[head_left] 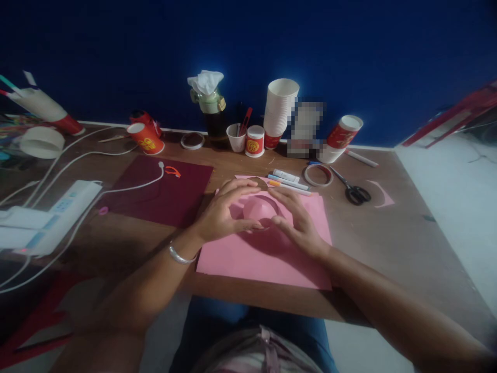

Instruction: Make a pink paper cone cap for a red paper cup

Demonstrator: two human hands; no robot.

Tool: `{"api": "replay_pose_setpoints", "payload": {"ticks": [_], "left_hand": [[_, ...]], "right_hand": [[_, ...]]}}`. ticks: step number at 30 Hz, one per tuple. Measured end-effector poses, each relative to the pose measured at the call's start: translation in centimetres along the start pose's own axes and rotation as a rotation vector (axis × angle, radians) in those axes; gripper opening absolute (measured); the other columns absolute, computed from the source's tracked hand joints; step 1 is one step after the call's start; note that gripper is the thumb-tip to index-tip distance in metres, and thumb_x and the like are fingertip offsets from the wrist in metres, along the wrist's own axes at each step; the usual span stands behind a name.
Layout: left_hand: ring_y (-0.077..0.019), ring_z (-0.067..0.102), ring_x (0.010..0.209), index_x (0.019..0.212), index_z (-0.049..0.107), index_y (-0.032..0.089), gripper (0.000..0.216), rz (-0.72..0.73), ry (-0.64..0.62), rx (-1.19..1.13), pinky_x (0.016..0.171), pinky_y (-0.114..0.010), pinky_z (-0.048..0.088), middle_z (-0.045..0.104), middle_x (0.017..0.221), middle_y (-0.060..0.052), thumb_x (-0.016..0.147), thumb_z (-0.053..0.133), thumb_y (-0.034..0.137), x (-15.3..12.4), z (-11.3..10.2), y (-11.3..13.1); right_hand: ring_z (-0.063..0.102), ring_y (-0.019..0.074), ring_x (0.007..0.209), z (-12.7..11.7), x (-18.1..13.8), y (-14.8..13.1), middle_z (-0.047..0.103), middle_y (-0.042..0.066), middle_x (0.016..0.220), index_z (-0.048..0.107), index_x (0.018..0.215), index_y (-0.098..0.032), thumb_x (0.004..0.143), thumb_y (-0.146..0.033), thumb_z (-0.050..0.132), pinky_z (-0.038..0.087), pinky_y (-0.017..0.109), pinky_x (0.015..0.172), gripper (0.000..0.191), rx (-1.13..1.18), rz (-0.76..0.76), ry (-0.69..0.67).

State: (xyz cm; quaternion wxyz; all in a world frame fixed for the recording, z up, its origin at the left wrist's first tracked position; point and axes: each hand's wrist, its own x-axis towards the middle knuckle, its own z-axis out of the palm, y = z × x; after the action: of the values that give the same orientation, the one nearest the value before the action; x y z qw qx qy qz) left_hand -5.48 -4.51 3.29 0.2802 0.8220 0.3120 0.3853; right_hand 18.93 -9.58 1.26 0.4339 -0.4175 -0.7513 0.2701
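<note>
A person seated at a cluttered wooden table [388, 243] bent a cut piece of pink paper into a rounded form. The left hand [223, 212] and right hand [298, 225] were cupped on either side of it, with thumbs and fingertips closed lightly on its edges. The curled pink piece [258, 210] stood on a flat pink sheet [264, 259] at the table's near edge, directly in front of the person.

The cutting looked done: scissors [355, 192] lay well apart to the right, near a crescent-shaped pink offcut [382, 194]. The shaping appeared under way but not fastened. No tape or glue showed on the piece, though the dim light made its seam hard to read. A tape ring [318, 175] and a row of pens [289, 181] lay just beyond the sheet, touched by neither hand. A maroon sheet [163, 197] lay to the left, and a stack of white paper cups [279, 109] stood against the blue wall.
</note>
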Motion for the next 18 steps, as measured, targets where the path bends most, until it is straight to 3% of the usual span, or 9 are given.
{"api": "replay_pose_setpoints", "payload": {"ticks": [4, 7, 10, 12, 15, 18], "left_hand": [[-0.0317, 0.056, 0.143, 0.15, 0.056, 0.032, 0.086, -0.122, -0.019, -0.316, 0.123, -0.052, 0.043, 0.059, 0.152, -0.014, 0.075, 0.087, 0.059, 0.2, -1.4, -2.1], [-0.0336, 0.052, 0.148, 0.155, 0.049, 0.035, 0.097, -0.189, -0.181, -0.413, 0.123, -0.055, 0.043, 0.057, 0.155, -0.016, 0.071, 0.089, 0.062, -0.1, -2.0, -3.6], [-0.0363, 0.052, 0.147, 0.161, 0.04, 0.035, 0.108, -0.26, -0.315, -0.297, 0.116, -0.059, 0.05, 0.053, 0.158, -0.018, 0.068, 0.092, 0.057, -0.8, -1.7, -3.7], [-0.0372, 0.056, 0.143, 0.162, 0.037, 0.034, 0.111, -0.282, -0.33, -0.173, 0.108, -0.059, 0.056, 0.051, 0.159, -0.02, 0.068, 0.094, 0.051, -1.3, -1.0, -3.0], [-0.0392, 0.061, 0.134, 0.155, 0.047, 0.031, 0.105, -0.258, -0.267, 0.02, 0.101, -0.06, 0.059, 0.056, 0.154, -0.02, 0.063, 0.096, 0.047, -1.6, 0.5, -1.8], [-0.0399, 0.065, 0.128, 0.141, 0.061, 0.026, 0.093, -0.208, -0.179, 0.104, 0.107, -0.064, 0.054, 0.069, 0.136, -0.017, 0.058, 0.099, 0.046, -1.3, 1.9, -1.0]], "right_hand": [[0.06, 0.0292, 0.134, -0.2, -0.1, 1.5, 0.064, 0.01, 0.143, 0.055, 0.148, -0.033, 0.107, -0.049, 0.05, 0.048, 0.058, 0.115, 0.044, 0.046, 0.088, 0.176], [0.064, 0.0286, 0.123, -0.1, 0.2, 2.8, 0.069, 0.012, 0.132, 0.056, 0.144, -0.028, 0.107, -0.046, 0.05, 0.052, 0.056, 0.107, 0.042, 0.007, 0.122, 0.244], [0.066, 0.0277, 0.116, 0.1, 0.5, 3.6, 0.069, 0.012, 0.128, 0.056, 0.144, -0.026, 0.106, -0.04, 0.05, 0.056, 0.052, 0.099, 0.041, -0.008, 0.136, 0.222], [0.067, 0.0267, 0.114, 0.4, 0.5, 3.9, 0.069, 0.013, 0.128, 0.056, 0.143, -0.026, 0.105, -0.035, 0.05, 0.057, 0.049, 0.094, 0.039, -0.002, 0.125, 0.191], [0.067, 0.0258, 0.112, 0.7, 0.4, 4.1, 0.07, 0.013, 0.124, 0.056, 0.14, -0.024, 0.102, -0.028, 0.051, 0.057, 0.046, 0.091, 0.039, 0.006, 0.108, 0.176], [0.066, 0.0265, 0.111, 0.9, 0.3, 4.4, 0.07, 0.012, 0.122, 0.057, 0.14, -0.023, 0.096, -0.024, 0.055, 0.055, 0.047, 0.094, 0.043, 0.018, 0.144, 0.153]]}}
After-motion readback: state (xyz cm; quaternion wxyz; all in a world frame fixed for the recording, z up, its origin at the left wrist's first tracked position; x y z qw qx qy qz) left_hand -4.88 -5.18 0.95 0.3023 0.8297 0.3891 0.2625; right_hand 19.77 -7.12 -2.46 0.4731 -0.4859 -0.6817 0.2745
